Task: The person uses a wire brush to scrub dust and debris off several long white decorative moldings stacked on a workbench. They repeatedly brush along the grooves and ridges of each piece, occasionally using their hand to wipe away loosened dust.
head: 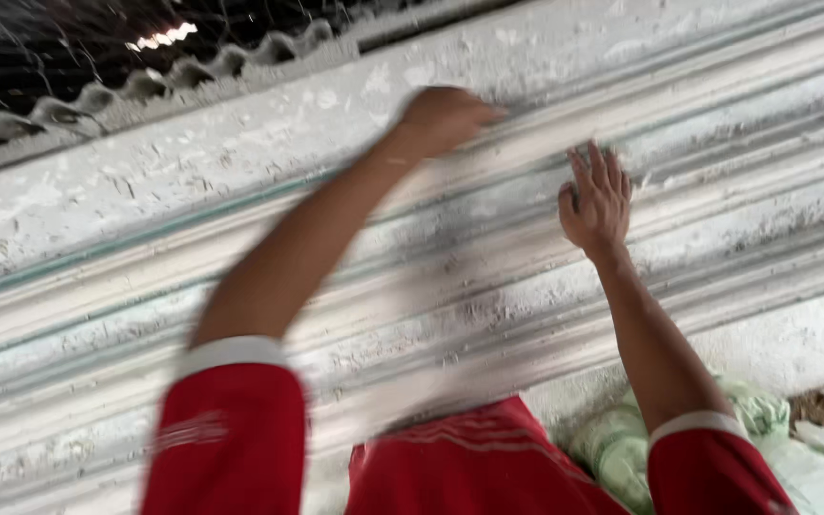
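Long white ribbed mouldings (488,286), dusty and flecked with plaster, run slantwise across the whole frame from lower left to upper right. The left hand (442,119), at upper centre, is curled into a loose fist against an upper ridge; blur hides whether it grips anything. The right hand (596,200), right of centre, lies flat with fingers spread on a lower ridge. Red sleeves (226,439) with white cuffs fill the bottom edge, pale sacks (793,458) at lower right, corrugated roofing (193,72) at upper left.
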